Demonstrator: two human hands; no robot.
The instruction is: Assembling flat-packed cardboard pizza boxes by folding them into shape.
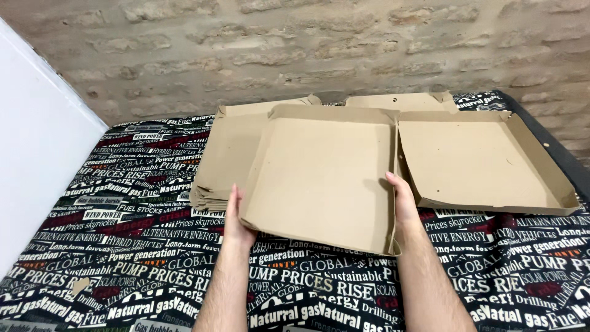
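- Working surface first: printed cloth (pixel 147 258), black with white and red lettering all over, soft weave, a few creases, spread under everything; plain white panel (pixel 37 154) off its left edge, rough pale brick wall (pixel 319 49) behind its far edge.
- Folded box tray (pixel 319 178), the landmark: brown kraft corrugated card, matte, square, shallow, low upright walls on the far and right sides; near right corner looks loosely tucked. It is held tilted, near edge lifted off the cloth.
- Second tray (pixel 485 163) just right of the folded box tray, same card, same shape, walls up on all visible sides, lying flat on the cloth. Judged done.
- Stack of flat blanks (pixel 221 166) just left of and partly behind the folded box tray: unfolded sheets, layered edges showing at the near left corner. Judged as the remaining work; count unreadable.
- Another flat piece (pixel 399 101) behind the folded box tray, tab at its far right corner.
- Left hand (pixel 236 218) at the folded box tray's near left edge, fingers curled under and out of sight, thumb along the edge; gripping.
- Right hand (pixel 402 203) on the outside of its right wall, fingers straight and together, pressed flat.
- Small tan scrap (pixel 80 284) well left of and nearer than the folded box tray.
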